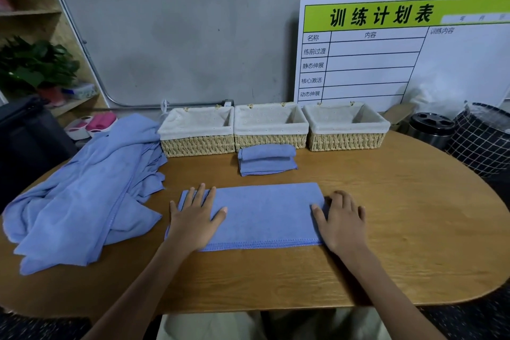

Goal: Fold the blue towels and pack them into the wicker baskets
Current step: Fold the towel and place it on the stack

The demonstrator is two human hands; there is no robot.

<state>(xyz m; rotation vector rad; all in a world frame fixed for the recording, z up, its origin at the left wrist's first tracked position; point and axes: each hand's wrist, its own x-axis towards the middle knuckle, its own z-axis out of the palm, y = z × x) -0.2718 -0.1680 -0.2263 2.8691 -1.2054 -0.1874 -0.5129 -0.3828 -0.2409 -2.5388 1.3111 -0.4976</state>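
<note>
Towels in a loose blue heap [80, 196] cover the desk's [386, 229] left end. Just right of the heap, the left hand [194, 218] lies flat, fingers spread, on the left end of a half-folded towel [262, 215] spread at the desk's middle. Beyond it sits a small folded stack [266, 159], just before the middle of three lined baskets [271, 130] along the wall. The right hand [342, 222] presses the towel's right edge, its fingers relaxed, gripping nothing.
</note>
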